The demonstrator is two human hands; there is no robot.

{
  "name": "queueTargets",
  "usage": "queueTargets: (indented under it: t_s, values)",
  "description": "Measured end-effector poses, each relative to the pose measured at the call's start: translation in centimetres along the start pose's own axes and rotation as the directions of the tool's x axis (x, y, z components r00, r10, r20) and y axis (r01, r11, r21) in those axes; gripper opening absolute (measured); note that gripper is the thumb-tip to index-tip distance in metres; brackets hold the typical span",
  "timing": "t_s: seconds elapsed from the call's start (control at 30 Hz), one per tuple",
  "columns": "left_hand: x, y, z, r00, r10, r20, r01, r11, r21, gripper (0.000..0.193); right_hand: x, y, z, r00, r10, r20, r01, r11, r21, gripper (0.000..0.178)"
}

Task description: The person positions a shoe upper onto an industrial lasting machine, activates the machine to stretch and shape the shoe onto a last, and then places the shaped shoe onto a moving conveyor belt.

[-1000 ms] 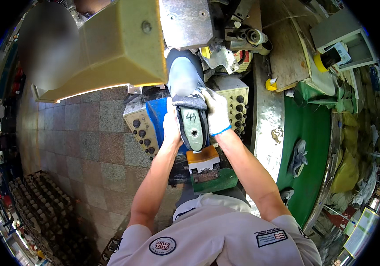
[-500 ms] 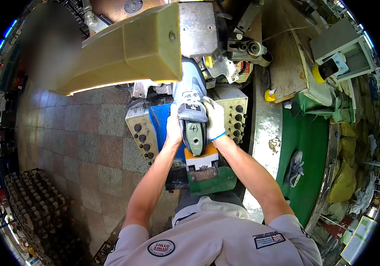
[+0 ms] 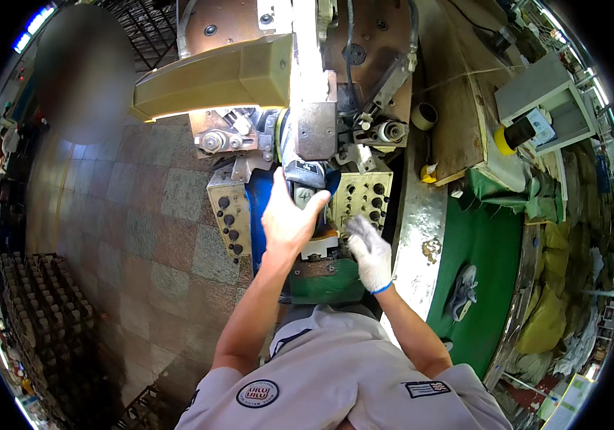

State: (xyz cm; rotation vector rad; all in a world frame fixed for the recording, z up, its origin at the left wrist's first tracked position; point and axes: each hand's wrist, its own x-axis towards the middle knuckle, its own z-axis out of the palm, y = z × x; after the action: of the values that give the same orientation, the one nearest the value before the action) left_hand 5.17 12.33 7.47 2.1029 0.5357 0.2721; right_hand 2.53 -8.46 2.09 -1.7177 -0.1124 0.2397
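Note:
A grey shoe (image 3: 304,172) on a shoe last (image 3: 302,192) sits in the machine, its toe end hidden under a metal block (image 3: 317,130). My bare left hand (image 3: 287,218) grips the last at the heel end, fingers along its left side and thumb across to the right. In a white knitted glove, my right hand (image 3: 370,256) is apart from the shoe, fingers loosely spread and holding nothing. It hovers by the lower edge of the right control panel (image 3: 360,197). Blue sheeting (image 3: 255,204) lies beside the shoe.
A yellow machine cover (image 3: 213,79) juts out to the left above the left control panel (image 3: 226,218). On the right, another shoe (image 3: 463,292) lies on a green belt (image 3: 489,251) beyond a metal ledge (image 3: 421,244). A dark rack (image 3: 41,308) stands at lower left.
The shoe has gone farther into the machine, under the metal block. My right hand has let go of it and drawn back to the right; my left hand has shifted over the last.

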Motion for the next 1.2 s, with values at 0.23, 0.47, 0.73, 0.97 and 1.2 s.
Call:
queueTargets:
  t_s: [0.23, 0.47, 0.73, 0.97, 1.2]
  values:
    - [-0.3, 1.5, 2.0, 0.995, 0.01, -0.104, -0.01, 1.0, 0.004, 0.059, -0.8, 1.2, -0.3, 0.922, -0.373, 0.105, 0.377, 0.802, -0.464, 0.051]
    - [-0.6, 1.2, 2.5, 0.992, 0.047, -0.113, -0.051, 0.998, -0.034, 0.053, -0.6, 2.0, -0.5, 0.899, -0.426, 0.099, 0.432, 0.827, -0.361, 0.047]
    - [-0.7, 1.3, 2.7, 0.994, 0.017, -0.106, -0.02, 0.999, -0.025, 0.054, -0.8, 2.2, -0.6, 0.877, -0.475, 0.078, 0.474, 0.823, -0.314, 0.045]
    - [-0.7, 1.0, 2.8, 0.992, 0.028, -0.119, -0.031, 0.999, -0.022, 0.06, -0.9, 1.8, -0.7, 0.876, -0.48, 0.048, 0.464, 0.812, -0.353, 0.045]
    - [-1.2, 2.2, 2.2, 0.995, -0.089, -0.052, 0.084, 0.992, -0.089, 0.065, -1.8, 1.1, -0.4, 0.929, -0.37, 0.001, 0.338, 0.848, -0.408, 0.047]
